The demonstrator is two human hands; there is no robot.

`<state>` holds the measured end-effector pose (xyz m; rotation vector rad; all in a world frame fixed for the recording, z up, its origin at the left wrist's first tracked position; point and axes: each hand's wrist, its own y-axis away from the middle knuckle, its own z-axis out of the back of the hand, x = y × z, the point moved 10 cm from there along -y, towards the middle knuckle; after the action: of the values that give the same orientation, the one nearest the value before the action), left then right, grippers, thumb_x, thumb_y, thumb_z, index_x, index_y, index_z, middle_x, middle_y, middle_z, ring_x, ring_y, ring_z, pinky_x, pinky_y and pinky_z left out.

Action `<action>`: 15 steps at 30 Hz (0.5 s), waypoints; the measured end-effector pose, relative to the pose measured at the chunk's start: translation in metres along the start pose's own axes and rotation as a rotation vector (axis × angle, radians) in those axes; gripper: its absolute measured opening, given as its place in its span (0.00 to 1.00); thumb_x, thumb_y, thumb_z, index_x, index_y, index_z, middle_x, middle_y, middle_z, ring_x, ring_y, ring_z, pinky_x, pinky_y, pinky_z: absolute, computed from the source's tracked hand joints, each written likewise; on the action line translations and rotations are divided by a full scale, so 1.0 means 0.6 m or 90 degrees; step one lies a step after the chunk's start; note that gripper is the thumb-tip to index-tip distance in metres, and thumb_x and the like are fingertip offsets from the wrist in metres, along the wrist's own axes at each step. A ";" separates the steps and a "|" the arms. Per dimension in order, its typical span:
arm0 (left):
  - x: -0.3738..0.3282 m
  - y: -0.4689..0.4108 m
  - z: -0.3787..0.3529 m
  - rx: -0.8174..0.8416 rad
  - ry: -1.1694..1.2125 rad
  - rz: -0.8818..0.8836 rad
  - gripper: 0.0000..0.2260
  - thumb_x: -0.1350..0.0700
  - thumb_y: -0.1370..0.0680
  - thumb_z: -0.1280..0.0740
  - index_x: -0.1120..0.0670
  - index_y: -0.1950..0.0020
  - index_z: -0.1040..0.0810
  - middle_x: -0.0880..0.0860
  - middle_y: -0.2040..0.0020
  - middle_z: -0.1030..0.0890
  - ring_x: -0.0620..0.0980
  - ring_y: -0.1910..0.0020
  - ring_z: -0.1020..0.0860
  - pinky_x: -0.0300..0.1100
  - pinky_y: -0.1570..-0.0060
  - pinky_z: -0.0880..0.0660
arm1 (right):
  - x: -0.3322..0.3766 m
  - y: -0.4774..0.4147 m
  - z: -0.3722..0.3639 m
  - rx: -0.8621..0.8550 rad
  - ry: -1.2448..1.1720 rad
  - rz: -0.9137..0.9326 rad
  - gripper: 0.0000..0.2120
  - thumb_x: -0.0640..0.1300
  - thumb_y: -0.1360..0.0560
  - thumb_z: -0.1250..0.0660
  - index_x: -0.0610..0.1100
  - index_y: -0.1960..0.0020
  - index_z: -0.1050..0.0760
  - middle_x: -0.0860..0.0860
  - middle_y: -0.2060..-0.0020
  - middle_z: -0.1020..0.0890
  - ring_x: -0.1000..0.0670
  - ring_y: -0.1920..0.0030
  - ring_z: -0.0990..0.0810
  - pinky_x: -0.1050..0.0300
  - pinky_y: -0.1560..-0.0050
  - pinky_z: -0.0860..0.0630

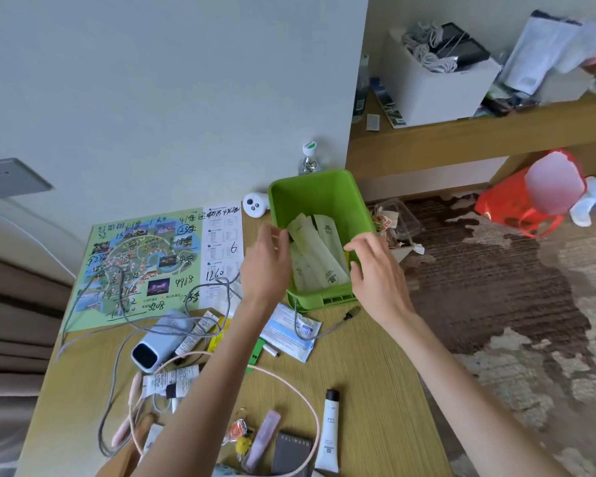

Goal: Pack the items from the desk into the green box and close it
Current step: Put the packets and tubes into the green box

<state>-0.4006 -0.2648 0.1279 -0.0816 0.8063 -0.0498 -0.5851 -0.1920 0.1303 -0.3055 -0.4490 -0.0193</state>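
Open green box (310, 191) at far right edge of counter (375, 373), pale sachets (320, 256) leaning inside. Left hand (265, 263) relaxed, empty, at left wall; right hand (375, 270) spread, empty, over right rim.

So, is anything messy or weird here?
Yes. A grey cable snakes loosely over the map and a blue-white packet, tangled among the desk's things. Crumpled wrappers sit piled beside the green box, past the desk's edge.
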 end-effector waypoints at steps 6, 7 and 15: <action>0.123 0.137 0.016 0.077 0.016 0.034 0.10 0.52 0.17 0.42 0.56 0.50 0.26 0.53 0.58 0.17 0.56 0.59 0.19 0.54 0.59 0.22 | 0.057 0.087 0.014 -0.037 -0.039 0.043 0.10 0.31 0.27 0.33 0.40 0.47 0.24 0.48 0.47 0.24 0.50 0.46 0.25 0.59 0.49 0.24; 0.147 0.165 0.010 0.103 -0.012 0.040 0.10 0.53 0.17 0.42 0.57 0.50 0.25 0.54 0.57 0.17 0.57 0.59 0.19 0.54 0.59 0.23 | 0.066 0.108 0.013 -0.044 -0.042 0.049 0.10 0.31 0.28 0.33 0.40 0.47 0.24 0.48 0.48 0.24 0.50 0.47 0.25 0.61 0.48 0.26; 0.292 0.314 0.024 0.163 -0.177 0.066 0.08 0.55 0.18 0.39 0.56 0.48 0.22 0.53 0.48 0.19 0.51 0.59 0.21 0.43 0.66 0.29 | 0.070 0.292 -0.138 0.221 0.008 -0.048 0.09 0.42 0.24 0.35 0.43 0.44 0.30 0.50 0.49 0.24 0.50 0.53 0.22 0.61 0.63 0.33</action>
<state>-0.2667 -0.0896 -0.0056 0.1922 0.5198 -0.0427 -0.4973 -0.0469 0.0274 0.0530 -0.4422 -0.0159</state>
